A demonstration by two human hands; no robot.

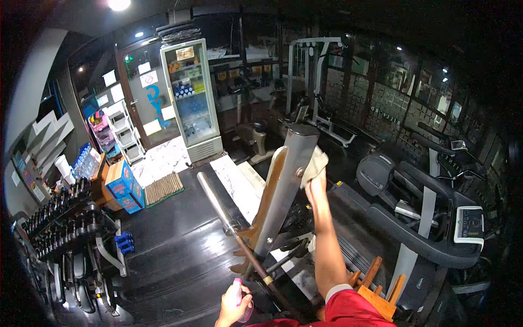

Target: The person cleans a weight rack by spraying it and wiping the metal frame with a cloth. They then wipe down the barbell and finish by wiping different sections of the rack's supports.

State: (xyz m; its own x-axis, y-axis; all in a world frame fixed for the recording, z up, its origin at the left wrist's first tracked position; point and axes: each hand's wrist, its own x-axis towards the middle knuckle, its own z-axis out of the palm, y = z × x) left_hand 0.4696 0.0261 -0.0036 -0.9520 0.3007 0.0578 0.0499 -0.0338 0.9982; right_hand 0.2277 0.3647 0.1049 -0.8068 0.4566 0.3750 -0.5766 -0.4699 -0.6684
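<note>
My right hand (316, 188) is closed on a pale beige cloth (315, 165), which it presses to the right side of a grey metal rack upright (289, 180) near its top. Low in the view, my left hand (231, 306) is wrapped round a spray bottle (238, 288) with a pink top; most of the bottle is hidden by the fingers. A barbell (218, 204) rests across the hooks of the upright, its bare silver sleeve pointing away to the left. A brown worn strip (271, 191) runs down the upright's left edge.
Treadmills (436, 234) stand close on the right. On the left is a dumbbell rack (65, 229), with blue boxes (124, 185) behind it. A glass-door fridge (190, 103) and a door (141, 98) are at the back. Wooden pieces (381, 297) lie beside my right arm.
</note>
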